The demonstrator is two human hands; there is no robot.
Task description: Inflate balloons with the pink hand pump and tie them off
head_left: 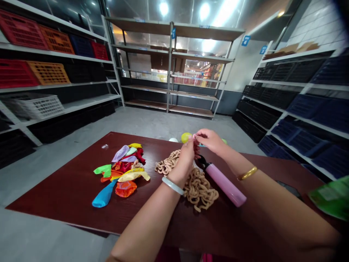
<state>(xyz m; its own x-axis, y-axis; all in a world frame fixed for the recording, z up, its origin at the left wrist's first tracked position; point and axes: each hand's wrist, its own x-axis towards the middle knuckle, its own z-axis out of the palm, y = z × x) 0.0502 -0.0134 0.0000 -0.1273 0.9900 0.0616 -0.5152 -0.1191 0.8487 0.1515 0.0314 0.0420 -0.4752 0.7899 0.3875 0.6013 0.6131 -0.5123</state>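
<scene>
My left hand (188,150) and my right hand (209,140) meet above the far half of the table. Their fingertips are pinched together around something small that I cannot make out. Just behind them show a yellow balloon (185,137) and a white rounded thing (173,139), partly hidden. Under my left wrist lies a heap of tangled beige cord (200,189). Beside it, below my right hand, rests a pink balloon pump (225,185) with a black end. To the left is a pile of limp, uninflated balloons (122,165) in several colours, with a blue balloon (105,194) nearest.
The dark red-brown table (68,182) carries a small clear scrap (105,146) at left. At right lie a dark flat object (289,189) and a green package (331,198). Shelving with crates (49,72) lines the left; more shelves (170,65) stand ahead and right.
</scene>
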